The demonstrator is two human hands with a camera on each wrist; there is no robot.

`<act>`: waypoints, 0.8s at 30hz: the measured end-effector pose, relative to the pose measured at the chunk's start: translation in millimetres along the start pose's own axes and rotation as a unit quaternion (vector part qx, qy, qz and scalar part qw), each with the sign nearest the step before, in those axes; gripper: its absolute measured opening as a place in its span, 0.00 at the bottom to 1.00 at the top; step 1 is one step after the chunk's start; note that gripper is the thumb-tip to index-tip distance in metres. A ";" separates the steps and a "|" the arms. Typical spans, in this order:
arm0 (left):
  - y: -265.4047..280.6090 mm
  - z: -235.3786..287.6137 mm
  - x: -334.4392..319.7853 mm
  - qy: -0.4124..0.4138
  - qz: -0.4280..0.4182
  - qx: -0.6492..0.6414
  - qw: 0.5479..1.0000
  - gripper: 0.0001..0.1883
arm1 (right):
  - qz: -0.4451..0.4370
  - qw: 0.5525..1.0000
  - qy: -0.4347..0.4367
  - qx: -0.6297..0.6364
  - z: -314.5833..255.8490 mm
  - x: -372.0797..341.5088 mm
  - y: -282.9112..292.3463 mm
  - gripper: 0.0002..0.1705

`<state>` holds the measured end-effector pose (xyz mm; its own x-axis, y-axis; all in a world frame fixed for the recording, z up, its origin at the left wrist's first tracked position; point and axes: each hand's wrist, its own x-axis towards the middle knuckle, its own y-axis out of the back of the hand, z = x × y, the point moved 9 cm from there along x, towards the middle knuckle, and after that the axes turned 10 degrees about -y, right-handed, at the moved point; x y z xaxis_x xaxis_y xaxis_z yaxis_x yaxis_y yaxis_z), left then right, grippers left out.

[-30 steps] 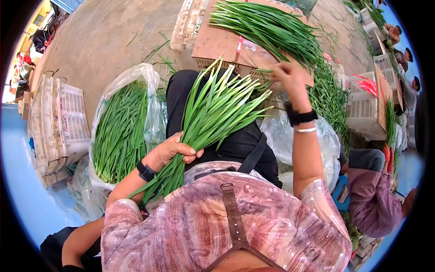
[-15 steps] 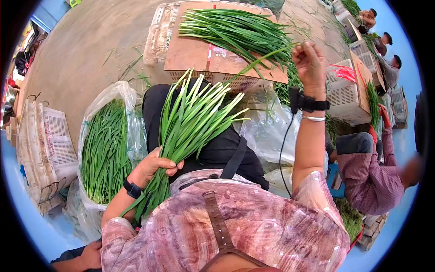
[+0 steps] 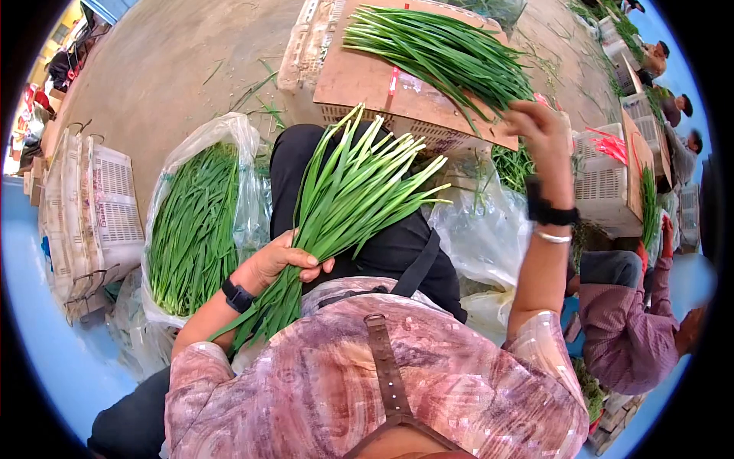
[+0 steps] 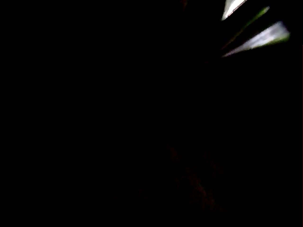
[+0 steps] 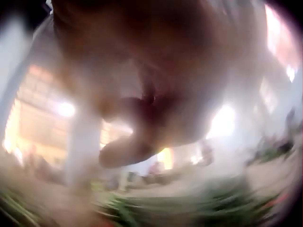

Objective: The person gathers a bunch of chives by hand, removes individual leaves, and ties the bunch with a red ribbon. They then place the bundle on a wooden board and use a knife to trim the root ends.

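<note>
In the head view my left hand (image 3: 287, 260) grips a bunch of long green stalks (image 3: 348, 195), pale ends fanned up and away over my lap, leaves trailing below the hand. My right hand (image 3: 541, 134), blurred, is raised just right of a second green bunch (image 3: 440, 53) lying on cardboard (image 3: 348, 80). Its fingers look loosely bent, with no stalk visible in them. The right wrist view shows that hand (image 5: 147, 90) close up and smeared by motion. Almost all of the left wrist view is black, with a few pale stalk ends (image 4: 262, 39) at the top right.
An open plastic bag (image 3: 252, 138) of green leaves stands left of my legs, with stacked crates (image 3: 115, 199) farther left. Clear plastic (image 3: 482, 229) lies to the right. Beyond it are another crate (image 3: 600, 187) with cardboard and a seated person in a checked sleeve (image 3: 623, 329).
Half a second ago my right hand pinched a long green stalk; none shows in it now. That hand has moved beside the bunch on the cardboard. My left hand keeps its grip.
</note>
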<state>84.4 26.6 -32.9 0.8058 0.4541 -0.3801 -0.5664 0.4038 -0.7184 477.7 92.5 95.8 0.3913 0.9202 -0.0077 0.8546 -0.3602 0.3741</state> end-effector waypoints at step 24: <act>-2.8 0.9 -1.0 -0.018 0.003 0.086 0.996 0.27 | -0.163 0.986 0.020 -0.039 4.4 -18.5 -223.7 0.33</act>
<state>85.1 25.7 -30.0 0.7977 0.4838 -0.3599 -0.5944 0.5307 -0.6042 280.8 155.4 8.2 0.0851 0.9910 -0.1031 0.9034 -0.0331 0.4275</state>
